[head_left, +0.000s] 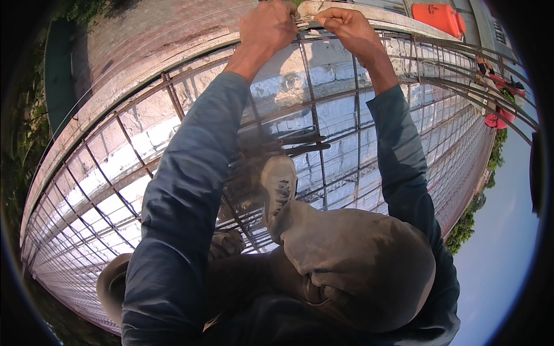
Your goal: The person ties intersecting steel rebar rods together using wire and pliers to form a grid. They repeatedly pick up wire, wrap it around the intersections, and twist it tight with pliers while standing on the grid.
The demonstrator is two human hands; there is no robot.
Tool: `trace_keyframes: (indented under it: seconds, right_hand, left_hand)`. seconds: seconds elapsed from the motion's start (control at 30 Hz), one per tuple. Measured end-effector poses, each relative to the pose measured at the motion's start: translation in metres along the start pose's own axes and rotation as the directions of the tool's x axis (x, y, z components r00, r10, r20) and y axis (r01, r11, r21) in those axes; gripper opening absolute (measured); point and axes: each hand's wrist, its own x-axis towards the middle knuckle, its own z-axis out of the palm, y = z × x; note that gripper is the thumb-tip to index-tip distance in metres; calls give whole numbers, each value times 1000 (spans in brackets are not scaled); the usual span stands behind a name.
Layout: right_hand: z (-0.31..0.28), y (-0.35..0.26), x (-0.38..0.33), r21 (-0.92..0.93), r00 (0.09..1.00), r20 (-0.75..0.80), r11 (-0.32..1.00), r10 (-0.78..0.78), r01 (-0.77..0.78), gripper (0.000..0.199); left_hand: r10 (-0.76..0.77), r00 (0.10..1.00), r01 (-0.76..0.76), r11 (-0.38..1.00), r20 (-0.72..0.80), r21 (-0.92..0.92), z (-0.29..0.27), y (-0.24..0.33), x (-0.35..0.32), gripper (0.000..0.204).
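My left hand (268, 27) is closed at the far edge of the steel bar grid, its fingertips curled together. Just to its right my right hand (351, 36) pinches with thumb and forefinger. Between the two hands are small pale, thin pieces (302, 24) by the edge board; whatever the fingers grip is too small to make out. Beneath the hands, a grid of rusty reinforcing bars (314, 109) spreads over pale silvery panels. A hand tool with two dark handles (309, 148) lies on the grid beside my shoe (281, 181).
A pale edge board (190, 49) curves along the grid's far side, with brick paving (138, 40) beyond. At the upper right sits an orange-red container (437, 20). Long loose bars (479, 95) stick out at right, near a person in red (501, 106).
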Motion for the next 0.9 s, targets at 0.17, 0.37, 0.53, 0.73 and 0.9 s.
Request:
trace_keyframes:
  seconds: [0.17, 0.37, 0.53, 0.73, 0.9]
  right_hand:
    - [13, 8, -34, 139, 991, -107, 988, 76, -61, 29]
    - [23, 39, -48, 362, 994, 24, 927, 102, -104, 28]
    - [55, 66, -68, 195, 979, 108, 962, 171, -189, 28]
    - [72, 49, -72, -77, 999, -34, 997, 29, -32, 26]
    - [82, 52, -75, -174, 988, -150, 984, 16, -43, 23]
  left_hand:
    - [287, 957, -279, 945, -26, 172, 10, -16, 11, 21]
    - [351, 936, -341, 918, -14, 200, 7, -11, 11, 19]
    - [351, 930, -334, 931, -106, 149, 4, -4, 1, 18]
    - [124, 933, -169, 980, -338, -106, 27, 24, -53, 19]
    - [-362, 932, 347, 867, 27, -358, 48, 40, -78, 29]
